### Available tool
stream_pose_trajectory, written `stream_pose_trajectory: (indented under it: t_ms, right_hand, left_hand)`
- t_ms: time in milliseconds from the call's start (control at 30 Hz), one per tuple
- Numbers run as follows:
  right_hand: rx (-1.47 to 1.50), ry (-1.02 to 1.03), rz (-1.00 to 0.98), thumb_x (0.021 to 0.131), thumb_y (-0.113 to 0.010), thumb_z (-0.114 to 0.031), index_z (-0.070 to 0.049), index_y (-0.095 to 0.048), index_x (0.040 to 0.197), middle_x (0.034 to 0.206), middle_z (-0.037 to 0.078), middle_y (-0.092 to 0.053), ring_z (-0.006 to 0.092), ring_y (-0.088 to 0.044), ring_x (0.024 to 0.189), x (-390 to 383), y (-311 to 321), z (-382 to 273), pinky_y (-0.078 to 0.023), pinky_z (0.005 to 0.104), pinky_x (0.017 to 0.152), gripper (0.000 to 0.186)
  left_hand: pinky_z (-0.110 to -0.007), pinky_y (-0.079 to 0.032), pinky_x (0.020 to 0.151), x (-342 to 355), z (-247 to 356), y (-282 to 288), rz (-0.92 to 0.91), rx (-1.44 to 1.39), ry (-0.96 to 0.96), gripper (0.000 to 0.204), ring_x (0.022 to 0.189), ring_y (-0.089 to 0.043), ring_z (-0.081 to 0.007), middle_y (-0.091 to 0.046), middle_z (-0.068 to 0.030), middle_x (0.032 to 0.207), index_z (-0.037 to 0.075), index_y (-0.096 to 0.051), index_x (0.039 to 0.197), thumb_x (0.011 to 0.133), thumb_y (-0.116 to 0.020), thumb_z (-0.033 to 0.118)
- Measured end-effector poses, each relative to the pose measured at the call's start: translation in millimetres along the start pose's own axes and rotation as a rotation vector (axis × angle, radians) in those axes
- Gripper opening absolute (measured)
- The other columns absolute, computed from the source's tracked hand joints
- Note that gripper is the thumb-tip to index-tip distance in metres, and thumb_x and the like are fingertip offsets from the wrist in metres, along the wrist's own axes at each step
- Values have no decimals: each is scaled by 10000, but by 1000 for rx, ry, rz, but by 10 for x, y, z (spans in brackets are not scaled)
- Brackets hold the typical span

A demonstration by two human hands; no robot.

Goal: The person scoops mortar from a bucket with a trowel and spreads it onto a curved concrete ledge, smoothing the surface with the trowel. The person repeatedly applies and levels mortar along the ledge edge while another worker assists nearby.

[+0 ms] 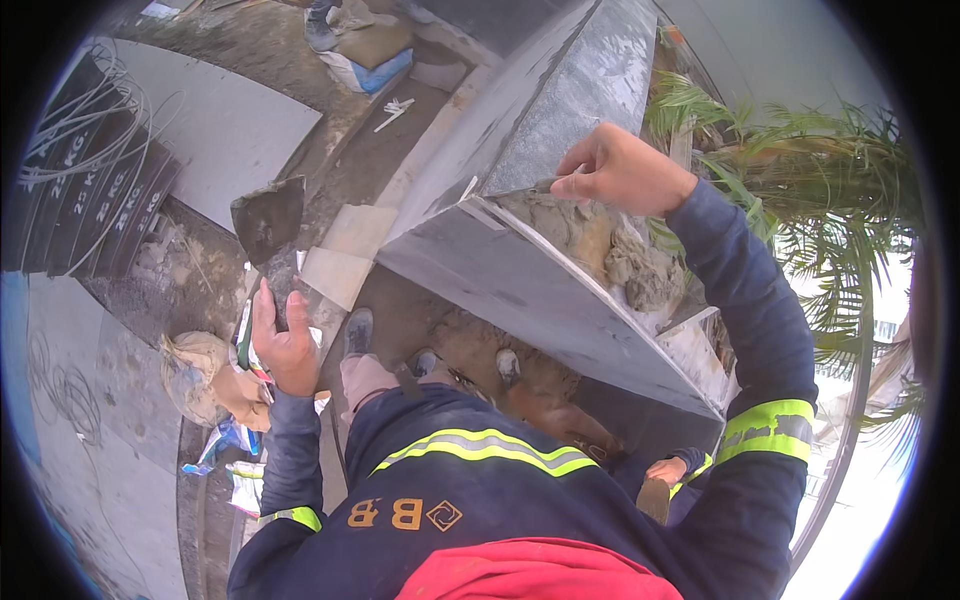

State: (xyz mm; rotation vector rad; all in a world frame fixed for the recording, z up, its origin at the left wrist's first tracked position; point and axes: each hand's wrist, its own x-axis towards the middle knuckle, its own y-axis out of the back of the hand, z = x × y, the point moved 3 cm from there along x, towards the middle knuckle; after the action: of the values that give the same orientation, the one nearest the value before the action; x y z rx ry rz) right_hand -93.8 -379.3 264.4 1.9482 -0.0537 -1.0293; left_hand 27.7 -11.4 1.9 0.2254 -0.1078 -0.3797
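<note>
My left hand [285, 330] grips a mortar-smeared trowel [265, 220], its blade raised above the paving. My right hand [625, 172] is closed at the top edge of a grey stone-clad structure [540, 300], its fingertips pinched; what they hold, if anything, is too small to make out. Below that hand, rough wet mortar [620, 260] lies behind the thin front slab. A pale strip [485, 215] runs along the slab's upper corner.
Another person's hand [665, 472] shows at lower right; another's foot [322, 30] at the top. Around me are coiled cable [85, 120], grey boards [220, 120], beige tiles [340, 255], crumpled bags [205, 385] and palm fronds [800, 190].
</note>
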Motion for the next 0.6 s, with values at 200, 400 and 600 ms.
stream_pose_trajectory:
  t_ms: [200, 400, 600]
  right_hand:
    - [330, 57, 258, 898, -747, -301, 90, -724, 1139, 904, 215, -757, 260, -725, 820, -299, -554, 405, -570, 364, 770, 459]
    - [506, 143, 495, 899, -749, -264, 84, -721, 1140, 932, 197, -761, 198, -694, 836, -561, -984, 565, -554, 335, 791, 424]
    - [461, 191, 507, 896, -741, -252, 80, -726, 1120, 928, 179, -756, 196, -691, 838, -760, -922, 742, -549, 335, 783, 401]
  left_hand:
    - [-351, -503, 916, -50, 120, -67, -41, -16, 24, 474, 985, -657, -237, -670, -190, 1151, -143, -545, 1362, 991, -651, 132]
    - [-388, -453, 1041, -96, 239, -227, -82, 62, -72, 485, 1167, -633, -320, -657, -252, 1273, -152, -555, 1345, 976, -672, 140]
    - [-374, -478, 970, -235, 401, -353, -84, 15, -41, 458, 1053, -637, -281, -664, -192, 1159, -138, -554, 1342, 977, -657, 118]
